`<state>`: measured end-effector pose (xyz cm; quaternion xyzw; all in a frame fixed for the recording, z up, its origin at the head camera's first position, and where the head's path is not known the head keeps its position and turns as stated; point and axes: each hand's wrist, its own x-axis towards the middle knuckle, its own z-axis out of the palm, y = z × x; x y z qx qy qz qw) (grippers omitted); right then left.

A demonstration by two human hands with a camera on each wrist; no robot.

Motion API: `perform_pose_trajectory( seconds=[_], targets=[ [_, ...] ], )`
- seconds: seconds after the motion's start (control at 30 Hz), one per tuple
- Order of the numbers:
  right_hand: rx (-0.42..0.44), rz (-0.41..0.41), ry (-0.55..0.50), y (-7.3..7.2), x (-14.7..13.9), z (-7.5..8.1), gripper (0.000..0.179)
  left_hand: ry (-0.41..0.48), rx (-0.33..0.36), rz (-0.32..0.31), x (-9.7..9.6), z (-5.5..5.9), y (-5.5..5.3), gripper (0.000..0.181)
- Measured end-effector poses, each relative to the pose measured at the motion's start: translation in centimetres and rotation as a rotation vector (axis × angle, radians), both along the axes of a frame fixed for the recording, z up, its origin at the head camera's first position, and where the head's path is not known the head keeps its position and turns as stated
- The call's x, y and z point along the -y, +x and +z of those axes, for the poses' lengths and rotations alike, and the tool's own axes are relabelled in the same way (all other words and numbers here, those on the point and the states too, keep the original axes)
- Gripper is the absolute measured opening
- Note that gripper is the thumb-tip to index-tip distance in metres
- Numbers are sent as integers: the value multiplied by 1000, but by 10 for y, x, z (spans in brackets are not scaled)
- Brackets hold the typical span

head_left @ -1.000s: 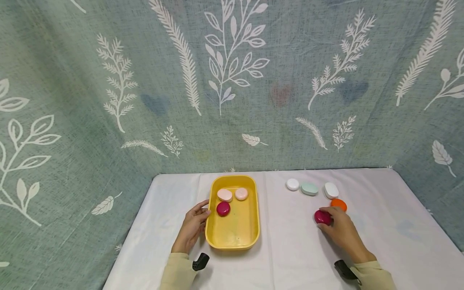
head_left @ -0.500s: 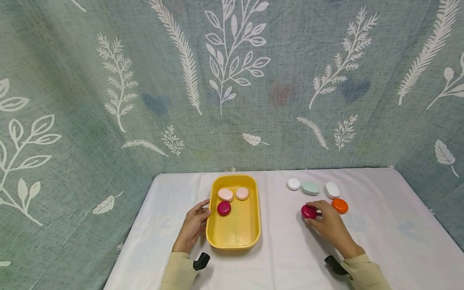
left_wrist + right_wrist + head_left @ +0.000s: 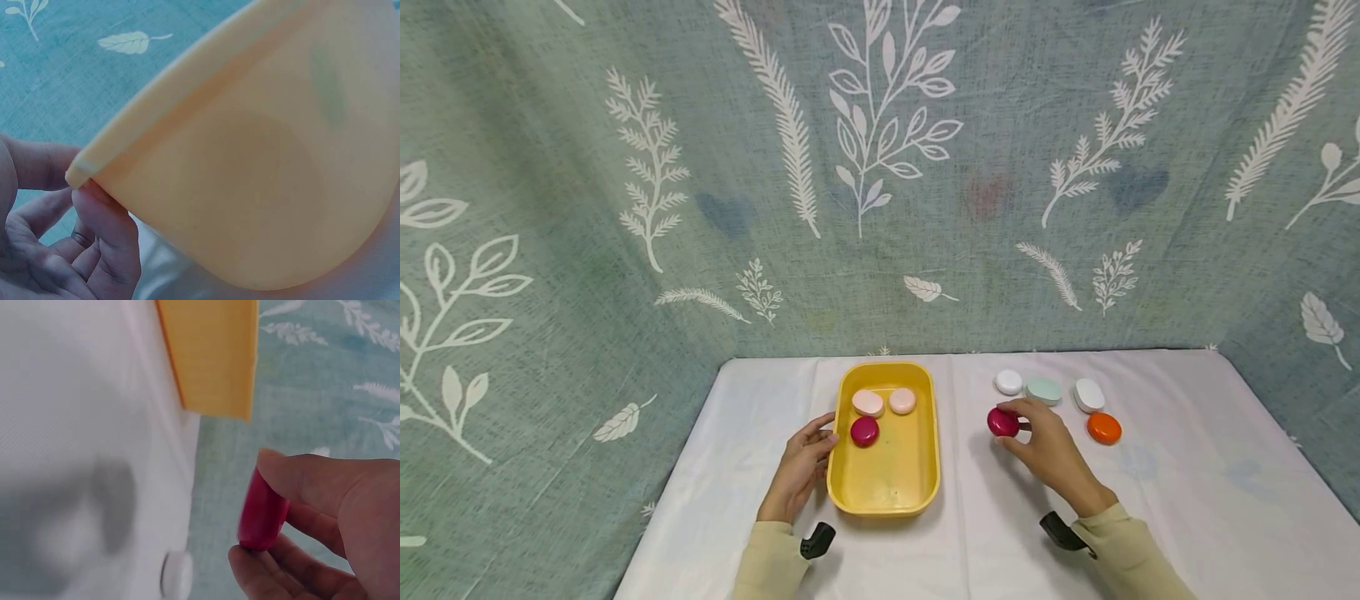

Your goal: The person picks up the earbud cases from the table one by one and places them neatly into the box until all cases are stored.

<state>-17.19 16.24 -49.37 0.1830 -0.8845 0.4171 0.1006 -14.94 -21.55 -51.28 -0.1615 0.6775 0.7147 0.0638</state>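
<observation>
In the head view my right hand (image 3: 1051, 450) pinches a round crimson bar of soap (image 3: 1003, 422) between thumb and fingers, raised over the white cloth; the right wrist view shows the soap (image 3: 262, 512) edge-on. My left hand (image 3: 799, 468) grips the left rim of a yellow plastic tray (image 3: 883, 502). From the left wrist, the thumb and a finger nip the rim of the tray (image 3: 237, 206). Inside the tray's far half lie a pale pink oval soap (image 3: 867, 403), a pale pink round soap (image 3: 902, 401) and another crimson soap (image 3: 864, 432).
Right of the tray, at the back, lie a round white soap (image 3: 1008, 382), a pale green soap (image 3: 1045, 391) partly behind my right hand, a white oval soap (image 3: 1088, 396) and an orange soap (image 3: 1104, 428). A patterned green curtain (image 3: 880, 183) stands behind the table.
My right hand has lifted the crimson soap from beside the orange one and carried it left toward the tray. The left hand and the tray have stayed in place.
</observation>
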Motion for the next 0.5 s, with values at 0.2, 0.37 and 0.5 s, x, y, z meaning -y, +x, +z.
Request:
perform_pose_trajectory(
  seconds=[0.2,0.37,0.5],
  targets=[
    [7,19,-8,-3,18,6,46,-7,10,8,-1,-1,-1,47],
    [16,35,-18,-5,33,11,46,-8,14,12,-1,-2,-2,46],
    [27,59,-36,-8,45,15,46,0,3,6,-1,-2,-1,47]
  ],
)
